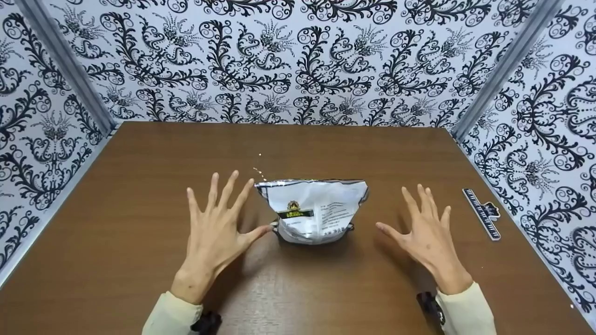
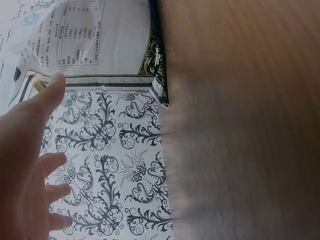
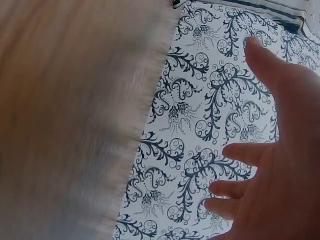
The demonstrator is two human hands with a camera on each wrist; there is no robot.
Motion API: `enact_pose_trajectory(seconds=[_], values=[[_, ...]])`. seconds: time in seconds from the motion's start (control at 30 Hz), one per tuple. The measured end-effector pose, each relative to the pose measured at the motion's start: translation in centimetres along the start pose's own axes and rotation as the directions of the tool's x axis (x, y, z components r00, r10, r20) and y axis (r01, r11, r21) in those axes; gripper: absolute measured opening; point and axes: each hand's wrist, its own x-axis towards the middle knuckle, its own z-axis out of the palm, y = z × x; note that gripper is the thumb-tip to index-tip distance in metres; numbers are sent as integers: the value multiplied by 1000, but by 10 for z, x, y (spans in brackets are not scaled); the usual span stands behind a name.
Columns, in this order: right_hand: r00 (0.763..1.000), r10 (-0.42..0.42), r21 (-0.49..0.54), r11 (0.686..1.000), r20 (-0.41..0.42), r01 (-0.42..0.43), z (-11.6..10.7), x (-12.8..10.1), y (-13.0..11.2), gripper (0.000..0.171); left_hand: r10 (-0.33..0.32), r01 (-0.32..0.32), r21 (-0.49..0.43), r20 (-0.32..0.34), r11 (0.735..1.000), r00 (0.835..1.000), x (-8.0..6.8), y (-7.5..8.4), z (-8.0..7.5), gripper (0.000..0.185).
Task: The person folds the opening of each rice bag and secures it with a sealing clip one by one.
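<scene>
A white plastic food bag (image 1: 316, 209) with dark edging and a yellow-and-black logo stands upright in the middle of the brown table. My left hand (image 1: 216, 239) is spread wide on its left, thumb tip right at the bag's lower left edge. To the right of the bag, apart from it, my right hand (image 1: 428, 242) is also spread and holds nothing. The left wrist view has the bag's printed side (image 2: 95, 40) beyond the thumb (image 2: 52, 90). Only a strip of the bag's striped edge (image 3: 250, 6) enters the right wrist view, above the thumb.
A clip with a piano-key pattern (image 1: 482, 214) lies near the table's right edge. Small white grains (image 1: 259, 173) are scattered just behind the bag's upper left corner. Patterned black-and-white walls (image 1: 298, 65) enclose the brown table (image 1: 298, 149) at the back and sides.
</scene>
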Motion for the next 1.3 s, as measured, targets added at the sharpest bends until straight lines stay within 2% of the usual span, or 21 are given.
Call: enact_pose_trajectory(seconds=[0.13,0.27,0.43,0.67,0.83,1.13,1.3], values=[[1000,-7,32,999,-1,7,0,1,-3,98,9,-10,-68,-18,998,1000,1,1,-3,103],[1000,-20,84,996,-6,20,0,2,-7,91,33,-48,-170,-93,984,995,3,3,-6,98],[999,-34,136,990,-24,37,1,2,-10,81,51,-100,-262,-189,960,981,5,6,-7,90],[996,-64,168,983,-59,74,1,3,-12,70,84,-168,-283,-283,944,955,7,6,-7,84],[993,-85,210,972,-81,100,2,3,-16,65,93,-196,-302,-323,933,942,8,8,-8,82],[990,-103,297,946,-102,129,2,1,-24,57,59,-213,-398,-366,892,929,12,14,-16,76],[983,-119,301,940,-140,157,4,0,-27,54,69,-244,-418,-392,875,918,19,19,-18,69]])
